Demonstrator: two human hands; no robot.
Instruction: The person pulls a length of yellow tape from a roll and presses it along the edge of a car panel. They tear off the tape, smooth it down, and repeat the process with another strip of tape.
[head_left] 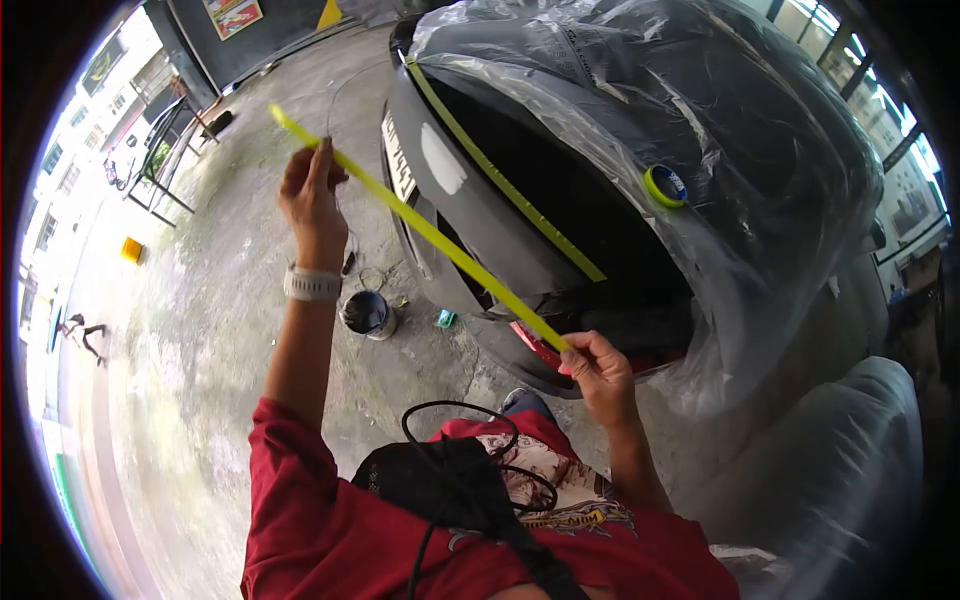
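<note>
A long strip of yellow-green tape (440, 240) is stretched between my two hands, in front of the rear of a grey car (405, 125). My left hand (315, 190) pinches the strip near its upper end, with a short piece sticking out past the fingers. My right hand (600, 378) holds the lower end beside the red tail light (537, 345). Another yellow-green strip (505, 185) lies along the edge of the dark rear window. A tape roll (665, 186) rests on the clear plastic sheet (740, 110) that covers much of the car.
A bucket (368, 315) stands on the concrete floor below the car's rear, with a small green item (445, 318) near it. A metal frame table (165, 150) and a yellow container (131, 250) are at the left. Another plastic-covered shape (830, 470) is at the lower right.
</note>
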